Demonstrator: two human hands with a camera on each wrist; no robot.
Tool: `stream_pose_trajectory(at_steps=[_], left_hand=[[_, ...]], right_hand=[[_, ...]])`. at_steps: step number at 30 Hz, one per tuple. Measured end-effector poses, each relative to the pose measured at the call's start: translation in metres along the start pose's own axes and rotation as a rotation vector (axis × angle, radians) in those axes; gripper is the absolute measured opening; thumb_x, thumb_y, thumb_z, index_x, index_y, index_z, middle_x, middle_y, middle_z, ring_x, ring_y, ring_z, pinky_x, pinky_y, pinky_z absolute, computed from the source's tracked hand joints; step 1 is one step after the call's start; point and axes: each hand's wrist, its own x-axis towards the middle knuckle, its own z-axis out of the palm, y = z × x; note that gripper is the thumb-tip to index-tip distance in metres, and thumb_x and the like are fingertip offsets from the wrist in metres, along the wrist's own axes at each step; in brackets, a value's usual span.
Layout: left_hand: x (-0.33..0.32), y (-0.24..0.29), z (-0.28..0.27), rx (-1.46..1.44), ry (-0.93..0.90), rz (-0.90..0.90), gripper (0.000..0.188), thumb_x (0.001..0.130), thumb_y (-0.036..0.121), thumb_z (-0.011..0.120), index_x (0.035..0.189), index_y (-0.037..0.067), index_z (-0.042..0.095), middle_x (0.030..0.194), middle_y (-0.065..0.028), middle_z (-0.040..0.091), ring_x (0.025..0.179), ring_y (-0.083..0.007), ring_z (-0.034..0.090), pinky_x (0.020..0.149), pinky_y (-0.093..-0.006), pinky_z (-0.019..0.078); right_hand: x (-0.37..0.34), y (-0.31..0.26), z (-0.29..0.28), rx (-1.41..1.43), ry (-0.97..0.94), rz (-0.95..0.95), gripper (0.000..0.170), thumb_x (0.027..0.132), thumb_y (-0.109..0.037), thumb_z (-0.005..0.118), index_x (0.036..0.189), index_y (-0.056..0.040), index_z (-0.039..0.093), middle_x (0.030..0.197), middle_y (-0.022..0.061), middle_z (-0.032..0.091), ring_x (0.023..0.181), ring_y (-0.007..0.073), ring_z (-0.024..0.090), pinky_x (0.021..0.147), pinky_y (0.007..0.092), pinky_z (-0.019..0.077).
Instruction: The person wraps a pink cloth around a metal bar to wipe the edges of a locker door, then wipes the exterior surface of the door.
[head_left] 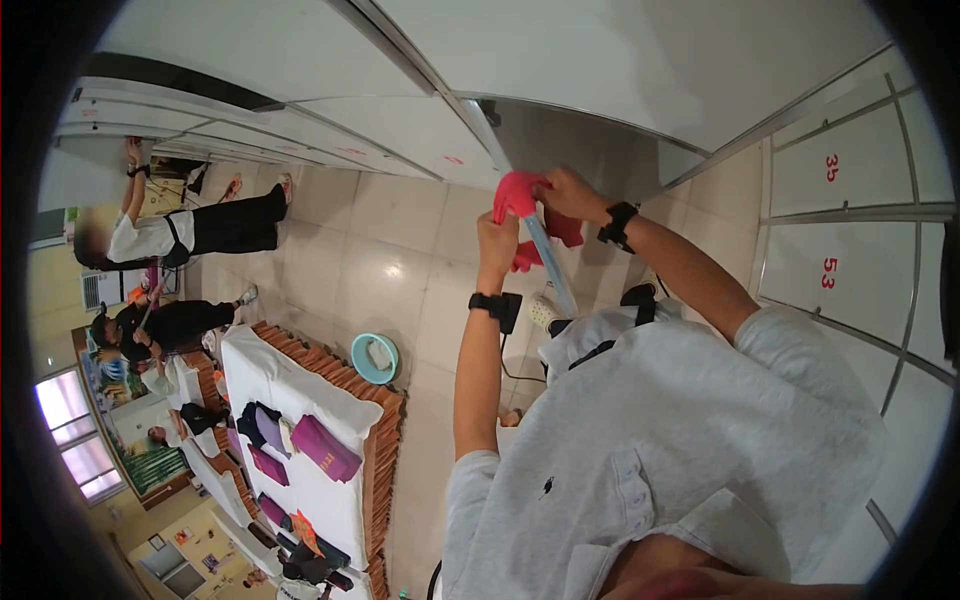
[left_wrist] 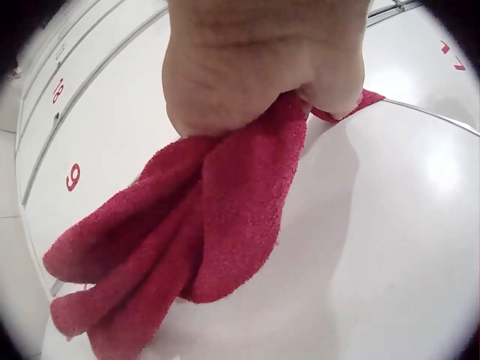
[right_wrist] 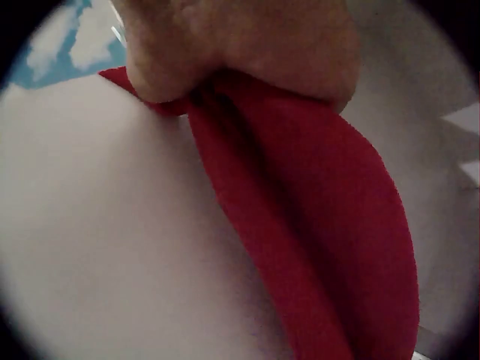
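A red cloth with a towel-like pile [head_left: 519,193] lies folded over the narrow edge of a white locker door [head_left: 545,255] in the head view. My left hand [head_left: 497,245] grips it on one side of the door, and my right hand [head_left: 573,194] pinches it on the other. Loose folds of the red cloth [left_wrist: 225,217] hang below my left hand [left_wrist: 262,67] in the left wrist view, against the white panel. In the right wrist view the cloth [right_wrist: 322,195] drops in a long fold from my right hand [right_wrist: 247,45]; the fingertips are hidden there.
White lockers with red numbers [head_left: 835,220] line the side. On the tiled floor stands a light-blue basin [head_left: 375,358], beside a bed with a white sheet [head_left: 345,400] and folded purple cloths [head_left: 325,448]. A person in black trousers [head_left: 235,222] stands farther off at other lockers.
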Motion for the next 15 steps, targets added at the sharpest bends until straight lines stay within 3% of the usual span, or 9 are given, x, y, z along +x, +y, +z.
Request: stream_pose_trajectory(at_steps=[5, 8, 11, 15], left_hand=[[0.049, 0.019, 0.001, -0.097, 0.063, -0.044, 0.038, 0.093, 0.022, 0.054, 0.06, 0.006, 0.047, 0.053, 0.004, 0.042, 0.049, -0.0046, 0.037, 0.042, -0.0265, 0.0289], [0.072, 0.02, 0.001, -0.086, 0.143, -0.059, 0.042, 0.095, 0.029, 0.054, 0.059, 0.007, 0.046, 0.051, 0.0038, 0.041, 0.046, -0.0051, 0.037, 0.041, -0.0272, 0.0292], [0.086, 0.028, 0.001, -0.138, 0.179, -0.098, 0.046, 0.095, 0.037, 0.053, 0.061, 0.007, 0.048, 0.052, 0.0031, 0.043, 0.045, -0.0062, 0.037, 0.041, -0.0268, 0.0287], [0.105, 0.038, -0.008, -0.034, 0.147, -0.13, 0.047, 0.094, 0.041, 0.053, 0.062, 0.007, 0.048, 0.054, 0.002, 0.043, 0.046, -0.0073, 0.037, 0.041, -0.0278, 0.0289]], right_hand=[[0.055, -0.002, -0.006, -0.009, 0.093, -0.049, 0.041, 0.09, -0.035, 0.056, 0.082, 0.0039, 0.064, 0.069, 0.0303, 0.055, 0.061, 0.0397, 0.055, 0.06, 0.0417, 0.0453], [0.08, 0.005, -0.003, 0.011, 0.105, 0.016, 0.044, 0.092, -0.037, 0.054, 0.084, 0.0053, 0.063, 0.068, 0.0275, 0.057, 0.06, 0.0343, 0.055, 0.062, 0.041, 0.046], [0.093, -0.005, -0.01, 0.203, -0.018, 0.171, 0.056, 0.095, -0.047, 0.045, 0.087, 0.0049, 0.063, 0.067, 0.0123, 0.06, 0.06, 0.0247, 0.055, 0.063, 0.0389, 0.0466], [0.114, 0.001, -0.011, 0.269, -0.055, 0.206, 0.06, 0.094, -0.052, 0.043, 0.091, 0.0039, 0.065, 0.076, 0.0129, 0.064, 0.067, 0.0238, 0.059, 0.068, 0.0378, 0.0479]])
